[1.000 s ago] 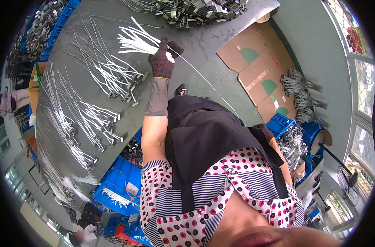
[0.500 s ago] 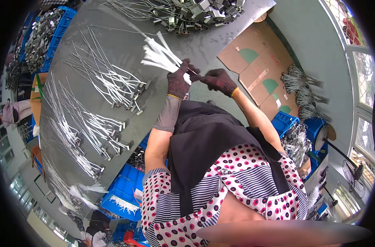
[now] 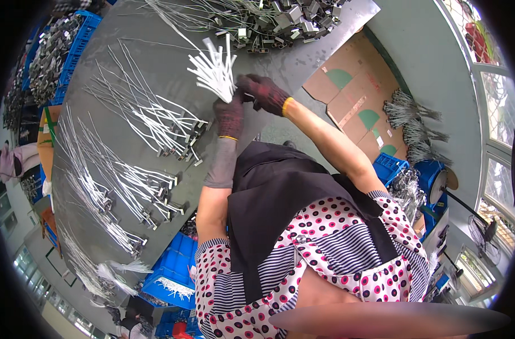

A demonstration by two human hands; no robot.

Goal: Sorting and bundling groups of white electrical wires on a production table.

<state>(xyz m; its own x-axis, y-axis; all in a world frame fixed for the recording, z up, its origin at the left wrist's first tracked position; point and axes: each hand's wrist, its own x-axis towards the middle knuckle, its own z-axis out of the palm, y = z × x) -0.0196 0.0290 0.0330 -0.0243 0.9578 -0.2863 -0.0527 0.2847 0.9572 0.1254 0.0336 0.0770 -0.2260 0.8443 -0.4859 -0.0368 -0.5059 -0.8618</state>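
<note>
My left hand point(image 3: 230, 117), in a dark red-brown knitted glove, is closed round the lower end of a bundle of white tubes point(image 3: 213, 69). The tubes fan out upward, away from me, over the grey table. My right hand point(image 3: 264, 93), gloved alike with a yellow cuff, meets the left at the base of the bundle. Its fingers are curled together, and what they grip is hidden. One long thin wire point(image 3: 173, 25) runs from the far pile to the bundle. Left of my hands lies a group of wires in white sleeves point(image 3: 166, 121) with small metal parts at their near ends.
More sleeved wires point(image 3: 134, 189) lie on the grey table point(image 3: 156, 73). A heap of metal-cased parts with wires point(image 3: 291, 22) covers its far side. Blue crates point(image 3: 175, 263) stand below the near-left edge. Flattened cardboard point(image 3: 353, 85) and wire bundles point(image 3: 413, 124) are at the right.
Both hands have shifted left with the bundle. My right hand has moved in from the right against the left, and the tubes now point more upright and spread wider.
</note>
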